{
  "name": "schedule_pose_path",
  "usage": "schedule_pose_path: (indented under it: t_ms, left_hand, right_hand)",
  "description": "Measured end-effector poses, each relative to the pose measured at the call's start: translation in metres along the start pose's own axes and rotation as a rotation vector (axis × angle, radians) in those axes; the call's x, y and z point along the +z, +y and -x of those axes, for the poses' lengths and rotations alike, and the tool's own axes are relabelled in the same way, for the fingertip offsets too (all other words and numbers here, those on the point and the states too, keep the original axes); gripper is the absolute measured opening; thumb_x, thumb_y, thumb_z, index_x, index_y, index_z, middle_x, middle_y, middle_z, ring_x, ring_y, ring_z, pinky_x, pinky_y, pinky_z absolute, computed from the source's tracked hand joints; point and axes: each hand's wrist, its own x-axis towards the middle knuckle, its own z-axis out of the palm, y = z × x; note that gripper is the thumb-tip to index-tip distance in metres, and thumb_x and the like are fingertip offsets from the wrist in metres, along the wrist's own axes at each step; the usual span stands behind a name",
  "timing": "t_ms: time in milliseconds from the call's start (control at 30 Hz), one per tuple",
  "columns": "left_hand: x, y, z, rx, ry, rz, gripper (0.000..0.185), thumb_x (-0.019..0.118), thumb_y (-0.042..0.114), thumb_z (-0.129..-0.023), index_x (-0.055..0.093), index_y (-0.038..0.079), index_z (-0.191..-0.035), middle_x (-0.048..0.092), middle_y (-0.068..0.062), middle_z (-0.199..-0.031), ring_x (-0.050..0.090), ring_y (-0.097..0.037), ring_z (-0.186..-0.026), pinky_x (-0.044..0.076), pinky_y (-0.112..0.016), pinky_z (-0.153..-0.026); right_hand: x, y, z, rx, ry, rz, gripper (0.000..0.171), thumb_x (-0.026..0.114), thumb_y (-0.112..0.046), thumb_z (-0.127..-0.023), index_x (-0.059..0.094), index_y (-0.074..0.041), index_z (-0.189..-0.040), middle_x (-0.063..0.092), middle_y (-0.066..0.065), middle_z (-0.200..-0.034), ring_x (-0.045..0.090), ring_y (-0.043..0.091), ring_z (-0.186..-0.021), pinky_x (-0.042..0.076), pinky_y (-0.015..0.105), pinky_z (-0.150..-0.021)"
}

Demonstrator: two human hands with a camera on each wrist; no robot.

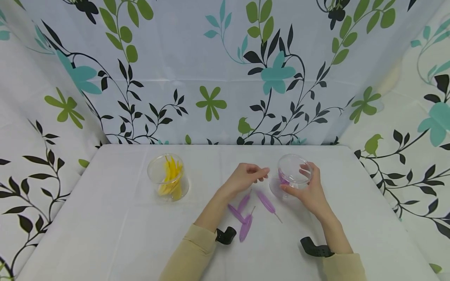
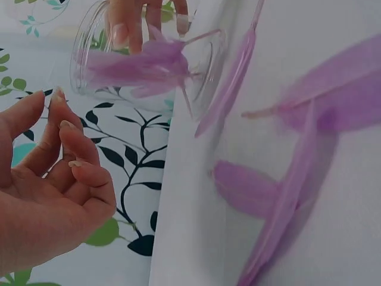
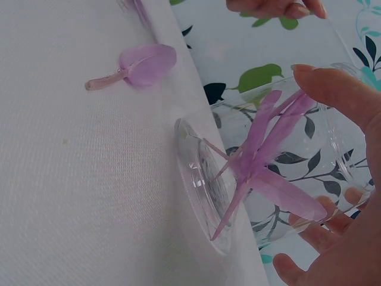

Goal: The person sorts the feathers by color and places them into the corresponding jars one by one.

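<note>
My right hand (image 1: 311,191) grips a clear glass jar (image 1: 294,168) near its rim, thumb on the near side and fingers round the far side. Purple feathers (image 3: 256,155) stand inside it, quills down against the base. My left hand (image 1: 246,177) hovers just left of the jar, fingers curled and thumb tip close to the index fingertip. No feather shows between those fingertips in the left wrist view. Below the hands, several loose purple feathers (image 1: 266,201) lie on the white table, some of them overlapping.
A second glass jar (image 1: 153,175) with yellow feathers (image 1: 171,173) stands at the back left of the white table (image 1: 116,234). A leaf-patterned cloth (image 1: 168,50) hangs behind the table and along both sides. Black wrist cameras (image 1: 226,235) sit on both wrists.
</note>
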Motion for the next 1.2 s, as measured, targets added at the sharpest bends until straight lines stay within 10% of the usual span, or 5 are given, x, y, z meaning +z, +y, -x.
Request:
schedule_pose_path:
  t_ms: [700,1200]
  left_hand:
    - [-0.056,-0.052,0.057,-0.128,0.055,-0.076,0.034,0.064,0.041,-0.096,0.075,0.011,-0.107,0.072,-0.006,-0.102,0.058,-0.019,-0.093,0.049,-0.031,-0.079]
    - [-0.062,-0.062,0.070,-0.141,0.137,-0.392,0.011,0.073,0.015,-0.090,0.073,0.012,-0.100,0.064,-0.001,-0.090,0.055,-0.018,-0.085,0.049,-0.034,-0.081]
  right_hand:
    - [-0.003,-0.004,0.002,0.013,0.003,-0.016,0.115,0.086,-0.035,-0.078,0.003,-0.013,-0.155,0.026,0.016,-0.159,0.025,0.041,-0.147,0.026,0.071,-0.111]
    - [-0.001,-0.007,0.002,0.017,-0.004,-0.011,0.115,0.085,-0.035,-0.080,0.002,-0.014,-0.156,0.025,0.016,-0.159,0.025,0.041,-0.147,0.028,0.071,-0.110]
